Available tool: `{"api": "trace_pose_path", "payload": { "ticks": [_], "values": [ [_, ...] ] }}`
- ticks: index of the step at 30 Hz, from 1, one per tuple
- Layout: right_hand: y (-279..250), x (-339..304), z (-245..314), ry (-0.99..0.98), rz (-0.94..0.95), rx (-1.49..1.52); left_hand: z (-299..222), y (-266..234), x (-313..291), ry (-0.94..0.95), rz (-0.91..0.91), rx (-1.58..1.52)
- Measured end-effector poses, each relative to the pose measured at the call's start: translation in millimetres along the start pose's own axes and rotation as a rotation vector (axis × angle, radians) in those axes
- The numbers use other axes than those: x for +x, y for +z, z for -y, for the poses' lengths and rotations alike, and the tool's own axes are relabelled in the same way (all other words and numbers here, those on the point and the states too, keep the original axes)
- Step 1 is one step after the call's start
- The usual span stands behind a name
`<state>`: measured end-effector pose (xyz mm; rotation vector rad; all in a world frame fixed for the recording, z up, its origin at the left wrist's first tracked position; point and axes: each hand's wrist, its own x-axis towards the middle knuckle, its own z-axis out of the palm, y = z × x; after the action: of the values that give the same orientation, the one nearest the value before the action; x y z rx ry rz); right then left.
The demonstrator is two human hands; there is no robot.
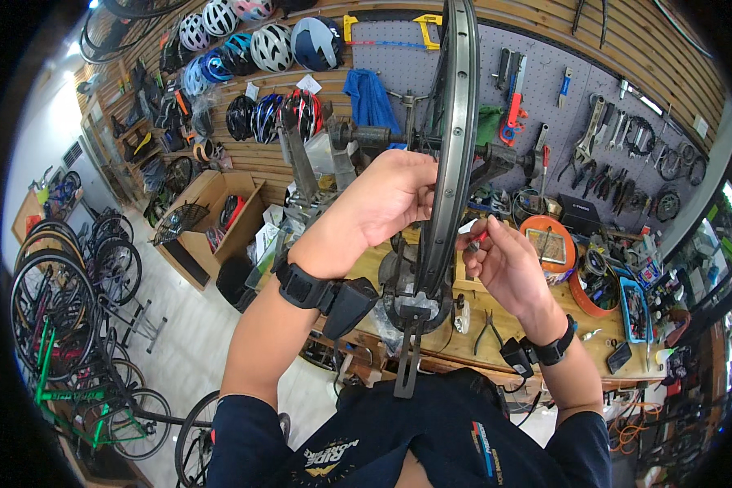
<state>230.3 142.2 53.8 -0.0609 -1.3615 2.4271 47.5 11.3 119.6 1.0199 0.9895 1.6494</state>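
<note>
A bare bicycle wheel rim (457, 130) stands upright in a metal truing stand (411, 309), running almost straight away from me. My left hand (398, 195) is against the left side of the wheel with its fingers curled. The rim hides the fingertips, so what they pinch does not show. On the other side, my right hand (508, 264) is closed around a small red tool (480, 238) with a metal end, slightly apart from the rim. The stand's dark clamp arms (496, 163) reach in at the hub height.
The wooden workbench (472, 346) carries pliers (488, 332), a round orange tub (591, 285), a blue tray (634, 309) and a phone (619, 358). Tools hang on the pegboard (545, 106) behind. Helmets (270, 47) line the wall; bicycles (81, 382) stand at left beside a cardboard box (207, 224).
</note>
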Motion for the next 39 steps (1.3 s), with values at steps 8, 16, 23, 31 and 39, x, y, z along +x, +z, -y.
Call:
{"api": "trace_pose_path", "payload": {
  "ticks": [8, 16, 23, 31, 39],
  "values": [
    [-3.7, -1.0, -3.4, 0.018, -0.034, -0.03, 4.4, -3.4, 1.3, 0.0, 0.003, 0.035],
    [1.3, 2.0, -6.1, 0.003, 0.012, -0.081, 0.2, -6.8, 1.8, 0.0, 0.026, -0.003],
    [-1.1, 6.1, -9.4, -0.051, 0.087, -0.07, 1.1, -7.5, 1.5, -0.008, 0.034, 0.0],
    [-6.3, 7.4, -25.8, -0.023, 0.055, -0.047, 21.4, 2.8, -17.2, -0.112, -0.102, 0.206],
    [-29.0, 16.7, -57.8, 0.094, 0.051, -0.158, 55.2, -0.5, -29.7, -0.191, -0.212, 0.546]
  ]
}}
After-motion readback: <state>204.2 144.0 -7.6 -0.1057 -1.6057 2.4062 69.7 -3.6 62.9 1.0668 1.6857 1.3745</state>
